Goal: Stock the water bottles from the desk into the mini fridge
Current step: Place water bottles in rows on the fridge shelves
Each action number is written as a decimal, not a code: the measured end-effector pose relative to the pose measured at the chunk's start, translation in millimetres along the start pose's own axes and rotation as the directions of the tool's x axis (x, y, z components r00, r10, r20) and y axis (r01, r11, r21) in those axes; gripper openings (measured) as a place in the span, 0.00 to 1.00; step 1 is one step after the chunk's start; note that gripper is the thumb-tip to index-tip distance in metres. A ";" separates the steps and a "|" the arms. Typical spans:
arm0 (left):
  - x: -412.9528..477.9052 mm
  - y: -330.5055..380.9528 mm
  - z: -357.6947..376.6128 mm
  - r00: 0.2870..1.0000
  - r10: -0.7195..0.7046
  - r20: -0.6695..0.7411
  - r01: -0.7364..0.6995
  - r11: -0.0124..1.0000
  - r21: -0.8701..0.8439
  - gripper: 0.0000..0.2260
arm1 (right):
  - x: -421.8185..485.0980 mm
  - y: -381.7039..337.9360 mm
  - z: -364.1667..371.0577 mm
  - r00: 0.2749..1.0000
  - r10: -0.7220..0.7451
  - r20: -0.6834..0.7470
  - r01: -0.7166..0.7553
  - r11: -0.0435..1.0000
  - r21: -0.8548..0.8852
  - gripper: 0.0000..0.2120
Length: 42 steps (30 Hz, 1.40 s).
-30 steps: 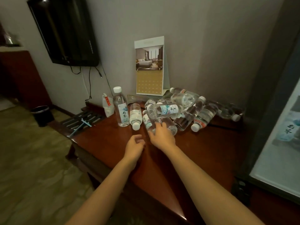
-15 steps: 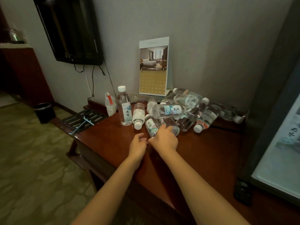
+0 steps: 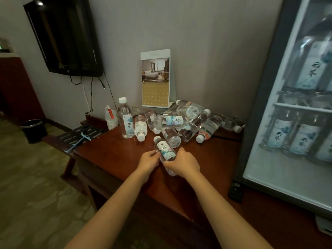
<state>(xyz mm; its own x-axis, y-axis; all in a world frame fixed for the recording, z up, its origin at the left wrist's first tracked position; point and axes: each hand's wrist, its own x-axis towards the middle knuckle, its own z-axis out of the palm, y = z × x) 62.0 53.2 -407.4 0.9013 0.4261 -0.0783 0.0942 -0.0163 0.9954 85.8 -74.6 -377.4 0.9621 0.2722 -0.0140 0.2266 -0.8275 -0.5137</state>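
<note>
A clear water bottle (image 3: 165, 150) with a white cap and a pale label lies tilted on the brown desk (image 3: 115, 155), cap pointing away from me. My right hand (image 3: 183, 163) grips its lower half, and my left hand (image 3: 149, 159) pinches its left side. Behind it several more water bottles lie in a pile (image 3: 181, 123) against the wall, and one bottle (image 3: 125, 119) stands upright at the pile's left. The mini fridge (image 3: 294, 105) stands at the right, its glass door closed, with bottles visible on its shelves.
A standing calendar (image 3: 156, 79) leans on the wall behind the pile. A small white bag (image 3: 111, 118) sits left of the upright bottle. A wall television (image 3: 64, 35) hangs at upper left, above a slatted rack (image 3: 82, 133) and a black bin (image 3: 34, 130).
Both hands have closed round one bottle and drawn it out of the pile toward me. The view has shifted, so the fridge door now fills the right side.
</note>
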 end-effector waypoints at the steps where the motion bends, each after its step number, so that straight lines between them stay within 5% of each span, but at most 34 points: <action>1: -2.3 0.9 3.3 1.000 -0.018 0.009 0.018 1.000 -0.008 0.08 | -3.4 5.7 -3.9 1.000 -0.004 0.019 0.004 1.000 0.013 0.35; 6: -19.9 9.8 15.9 0.992 -0.098 0.082 0.107 0.988 -0.115 0.02 | -24.0 38.9 -26.6 0.995 -0.026 0.098 0.016 0.994 0.105 0.30; 11: -40.8 9.3 35.3 0.969 -0.086 0.232 0.101 0.993 -0.053 0.15 | -50.8 72.2 -41.5 0.995 -0.055 0.085 0.039 0.984 0.175 0.28; 16: -67.8 9.9 62.5 0.950 0.017 0.311 0.043 0.981 -0.187 0.41 | -78.1 93.0 -46.0 0.990 -0.138 0.034 0.124 0.956 0.265 0.28; 21: -94.9 16.9 80.4 0.926 0.259 0.274 -0.220 0.961 -0.165 0.52 | -98.9 103.2 -44.0 0.982 -0.185 -0.031 0.184 0.916 0.355 0.36; 25: -116.4 28.8 90.8 0.831 0.433 0.348 -0.427 0.899 -0.097 0.50 | -115.2 113.1 -51.2 0.969 -0.217 -0.119 0.247 0.809 0.533 0.40; 30: -131.5 44.9 115.6 0.747 0.545 0.382 -0.507 0.838 -0.203 0.50 | -130.5 129.6 -76.5 0.929 -0.192 -0.316 0.342 0.773 0.535 0.37; 42: -141.5 66.7 261.9 0.571 0.546 0.612 -0.609 0.783 -0.130 0.43 | -144.1 224.7 -133.2 0.768 0.170 -0.618 0.238 0.820 0.521 0.33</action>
<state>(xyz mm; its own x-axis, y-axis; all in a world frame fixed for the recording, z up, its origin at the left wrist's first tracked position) 51.5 -245.1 -344.3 0.8254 -0.3194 0.4654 -0.5299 -0.1544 0.8339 18.2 -365.2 -376.5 0.8708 -0.2352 0.4317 0.3356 -0.3575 -0.8716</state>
